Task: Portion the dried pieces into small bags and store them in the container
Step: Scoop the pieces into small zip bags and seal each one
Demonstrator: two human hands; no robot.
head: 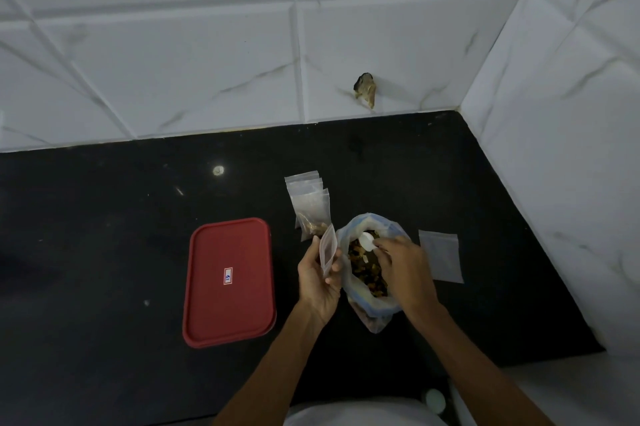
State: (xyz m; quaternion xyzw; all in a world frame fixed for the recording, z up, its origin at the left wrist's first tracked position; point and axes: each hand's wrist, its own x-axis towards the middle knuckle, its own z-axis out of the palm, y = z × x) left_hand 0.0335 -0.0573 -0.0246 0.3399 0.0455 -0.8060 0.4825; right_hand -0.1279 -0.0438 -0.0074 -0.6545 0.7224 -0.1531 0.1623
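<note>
A large clear plastic bag (360,301) full of brown dried pieces (367,273) stands open on the black counter. My right hand (401,262) reaches into its mouth and pinches a small white scoop (366,241). Just left of the bag, my left hand (320,278) holds a small empty zip bag (327,249) upright. Behind it lie a few small bags (310,207), the nearest one holding some dried pieces. A red-lidded rectangular container (228,281) sits shut to the left.
One empty small zip bag (440,255) lies flat to the right of the big bag. White tiled walls close off the counter at the back and right, with a hole (365,89) in the back wall. A small round white object (435,400) sits near the counter's front edge.
</note>
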